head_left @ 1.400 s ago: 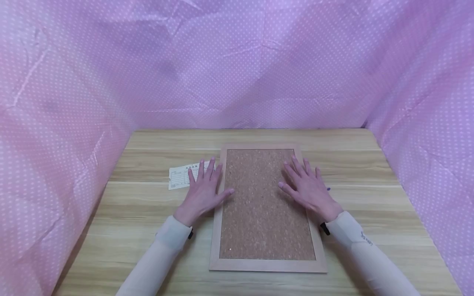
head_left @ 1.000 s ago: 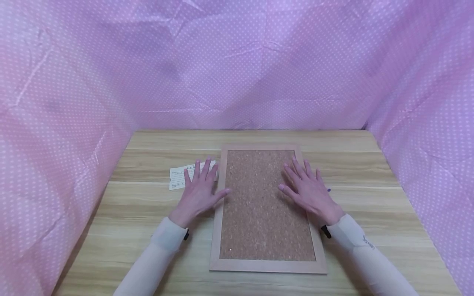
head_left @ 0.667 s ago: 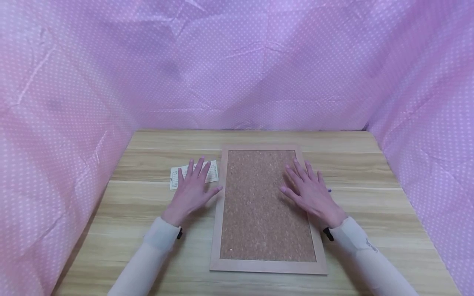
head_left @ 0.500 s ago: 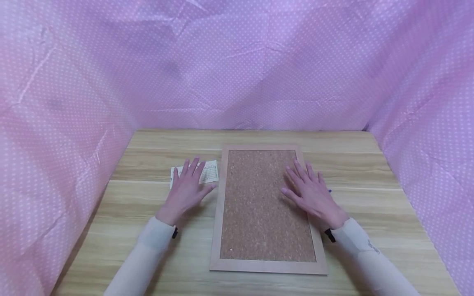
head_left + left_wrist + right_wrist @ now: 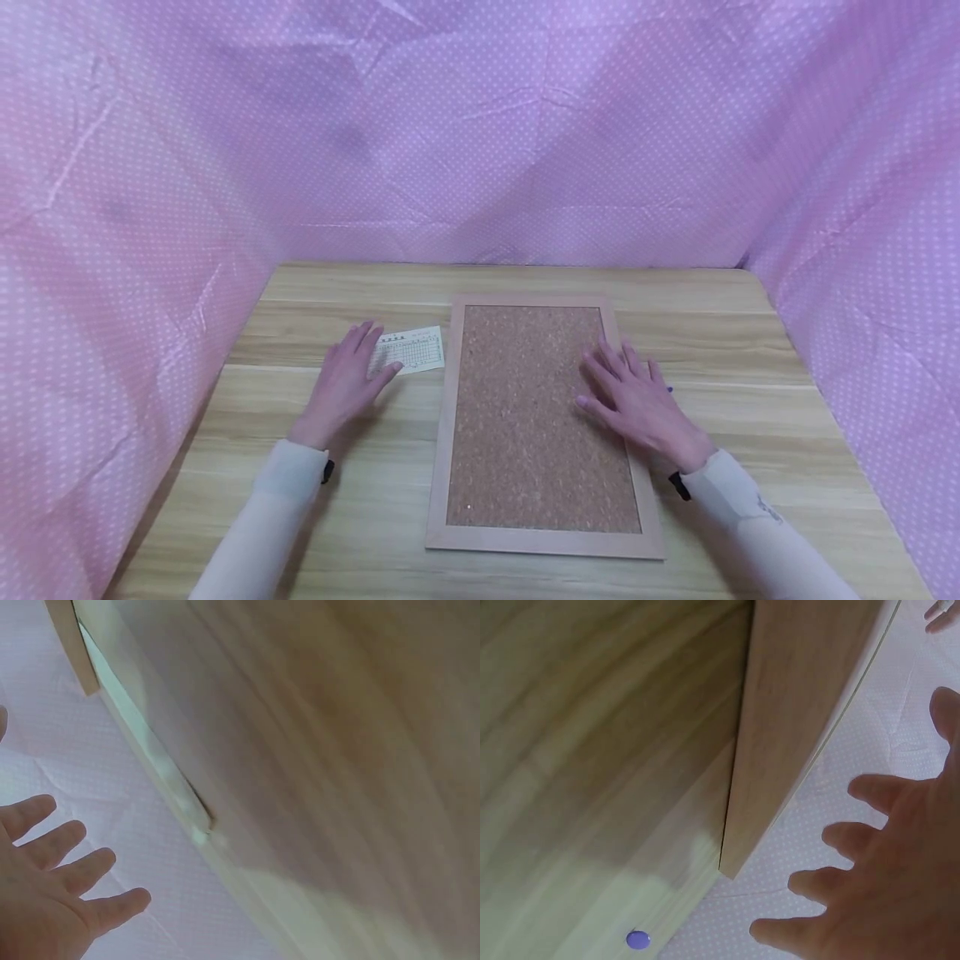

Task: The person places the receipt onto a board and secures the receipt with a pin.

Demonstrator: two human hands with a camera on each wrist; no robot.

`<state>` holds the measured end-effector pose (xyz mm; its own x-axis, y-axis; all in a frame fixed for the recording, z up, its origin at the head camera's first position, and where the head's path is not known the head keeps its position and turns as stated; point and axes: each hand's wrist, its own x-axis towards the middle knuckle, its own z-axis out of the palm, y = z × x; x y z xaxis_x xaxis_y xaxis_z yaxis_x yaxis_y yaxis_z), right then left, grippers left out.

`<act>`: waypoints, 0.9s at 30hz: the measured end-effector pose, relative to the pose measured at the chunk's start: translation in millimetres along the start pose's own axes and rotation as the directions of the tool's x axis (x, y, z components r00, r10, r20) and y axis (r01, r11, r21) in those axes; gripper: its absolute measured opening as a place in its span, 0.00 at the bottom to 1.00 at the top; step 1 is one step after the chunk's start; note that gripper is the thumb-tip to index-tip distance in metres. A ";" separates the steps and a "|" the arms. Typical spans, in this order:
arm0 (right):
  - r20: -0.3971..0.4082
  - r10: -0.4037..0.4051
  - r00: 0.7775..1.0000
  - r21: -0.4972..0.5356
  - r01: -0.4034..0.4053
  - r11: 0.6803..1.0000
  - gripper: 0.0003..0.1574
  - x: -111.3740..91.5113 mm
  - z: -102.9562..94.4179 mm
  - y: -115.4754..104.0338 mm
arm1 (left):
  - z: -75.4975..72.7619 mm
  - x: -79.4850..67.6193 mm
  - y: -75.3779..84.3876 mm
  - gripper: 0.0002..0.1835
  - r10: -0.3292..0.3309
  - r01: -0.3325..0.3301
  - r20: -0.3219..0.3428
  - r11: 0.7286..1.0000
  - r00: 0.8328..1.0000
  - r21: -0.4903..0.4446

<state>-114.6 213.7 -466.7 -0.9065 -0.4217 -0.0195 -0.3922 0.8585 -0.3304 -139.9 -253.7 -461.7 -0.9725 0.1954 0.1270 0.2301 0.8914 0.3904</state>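
A cork board [image 5: 540, 417] with a pale wooden frame lies flat on the table in the head view. My left hand [image 5: 341, 383] is over the left part of a small printed paper slip [image 5: 420, 350], left of the board, and hides that part. The left wrist view shows that hand [image 5: 52, 892] raised off the table with its fingers spread, gripping nothing. My right hand [image 5: 641, 408] hovers above the board's right frame, fingers spread. Beyond it peeks a purple round-headed object [image 5: 670, 389], perhaps a push pin, seen larger as a purple disc [image 5: 637, 940] in the right wrist view.
The light wood-grain table [image 5: 750, 433] carries the board near its middle. Pink polka-dot cloth [image 5: 495, 133] hangs behind the table and on both sides. A tiny white speck [image 5: 469, 507] shows near the board's lower left corner.
My left hand has moved left, off the board's edge and across the slip, uncovering the slip's right part. My right hand has drifted slightly right and nearer. Board and slip stay put.
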 end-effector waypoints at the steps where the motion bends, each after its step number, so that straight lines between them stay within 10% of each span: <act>1: 0.005 0.000 1.000 0.002 0.000 1.000 0.51 -0.7 0.0 0.2 | -0.3 -0.2 -2.5 0.41 -0.002 0.001 -0.004 1.000 1.000 -0.006; 27: 0.078 -0.051 0.996 -0.037 0.054 0.998 0.50 -4.3 0.7 1.7 | -19.7 2.2 -54.2 0.40 -0.114 0.130 0.135 0.984 0.984 -0.118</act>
<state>-111.3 216.8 -467.8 -0.8706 -0.4861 -0.0761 -0.4458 0.8448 -0.2960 -153.7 -309.7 -464.6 -0.9884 0.1457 -0.0423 0.1042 0.8549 0.5082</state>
